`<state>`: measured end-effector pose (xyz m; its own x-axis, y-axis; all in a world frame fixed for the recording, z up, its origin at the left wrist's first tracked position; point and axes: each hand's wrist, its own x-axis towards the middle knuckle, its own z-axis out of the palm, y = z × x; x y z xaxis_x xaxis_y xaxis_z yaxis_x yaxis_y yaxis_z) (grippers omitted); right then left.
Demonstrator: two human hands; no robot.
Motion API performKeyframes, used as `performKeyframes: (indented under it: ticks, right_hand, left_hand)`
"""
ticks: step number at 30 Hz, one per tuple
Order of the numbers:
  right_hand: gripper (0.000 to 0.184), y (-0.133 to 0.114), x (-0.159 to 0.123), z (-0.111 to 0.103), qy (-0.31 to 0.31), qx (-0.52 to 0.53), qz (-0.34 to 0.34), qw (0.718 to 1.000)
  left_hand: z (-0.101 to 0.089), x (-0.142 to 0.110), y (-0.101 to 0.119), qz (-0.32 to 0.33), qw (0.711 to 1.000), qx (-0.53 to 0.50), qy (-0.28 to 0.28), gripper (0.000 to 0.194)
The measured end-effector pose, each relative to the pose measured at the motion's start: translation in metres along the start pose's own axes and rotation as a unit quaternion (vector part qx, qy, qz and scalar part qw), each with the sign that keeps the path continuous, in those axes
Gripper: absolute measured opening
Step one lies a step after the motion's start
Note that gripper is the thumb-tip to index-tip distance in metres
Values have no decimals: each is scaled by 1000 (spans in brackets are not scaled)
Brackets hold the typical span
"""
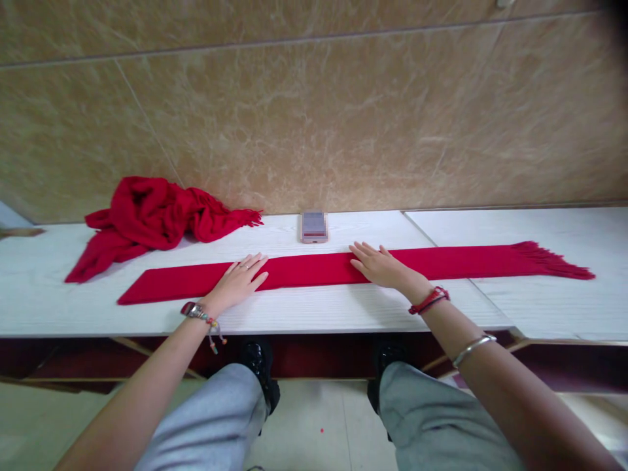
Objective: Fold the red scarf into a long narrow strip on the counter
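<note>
A red scarf [309, 270] lies flat in a long, narrow strip across the white surface, its fringe spread at the right end and a slanted fold at the left end. My left hand [239, 281] rests palm down on its left half, fingers stretched out. On the middle of the strip lies my right hand [380, 265], also palm down with the fingers spread. Neither hand grips the cloth. Behind the strip on the left sits a second red scarf [152, 216], crumpled in a loose heap, with its fringe pointing right.
A phone-like device [314, 227] lies near the wall behind the strip. The tan marbled wall [314, 131] rises along the back of the white tabletop [314, 314]. Open dark red shelf spaces [318, 356] show below the front edge, above the pale floor [318, 405].
</note>
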<state>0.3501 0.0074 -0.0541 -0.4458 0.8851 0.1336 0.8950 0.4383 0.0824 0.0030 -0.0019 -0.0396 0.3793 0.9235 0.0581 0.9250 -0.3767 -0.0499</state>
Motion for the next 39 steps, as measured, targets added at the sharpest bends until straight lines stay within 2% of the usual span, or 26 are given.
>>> performKeyframes:
  ticks: [4, 7, 12, 14, 16, 20, 23, 26, 35, 37, 39]
  right_hand:
    - [48, -37, 25, -20, -6, 51, -6, 999]
    - [47, -74, 43, -31, -13, 86, -28, 996]
    - [52, -129, 62, -32, -14, 115, -81, 990]
    - [51, -141, 64, -28, 2, 112, -101, 989]
    - [51, -147, 64, -25, 14, 103, -114, 988]
    - [51, -143, 60, -20, 25, 93, -127, 987]
    - [51, -131, 56, -17, 21, 93, -121, 988]
    - [51, -113, 50, -14, 5, 82, -105, 991]
    - [48, -34, 11, -1, -7, 40, -30, 999]
    - [48, -24, 8, 2, -7, 39, -16, 999]
    - [49, -25, 12, 2, -8, 46, -4, 999]
  left_hand:
    - [4, 3, -20, -10, 1000, 9, 7, 55]
    - [5, -4, -45, -7, 1000, 2, 3, 56]
    - [-1, -28, -91, -33, 999, 9, -12, 54]
    - [-6, -33, -94, -57, 998, 15, -19, 53]
    - [-7, -31, -83, -63, 998, 15, -10, 52]
    - [-3, -13, -39, 0, 1000, -9, 22, 50]
    - [3, -2, -19, 29, 999, -7, 22, 50]
    - [6, -1, -21, 31, 999, -4, 16, 51]
    - [8, -12, -52, -2, 1000, 5, -12, 51]
    - [5, -11, -49, -37, 999, 2, -37, 51]
    - [-1, -6, -35, -66, 996, 0, -57, 51]
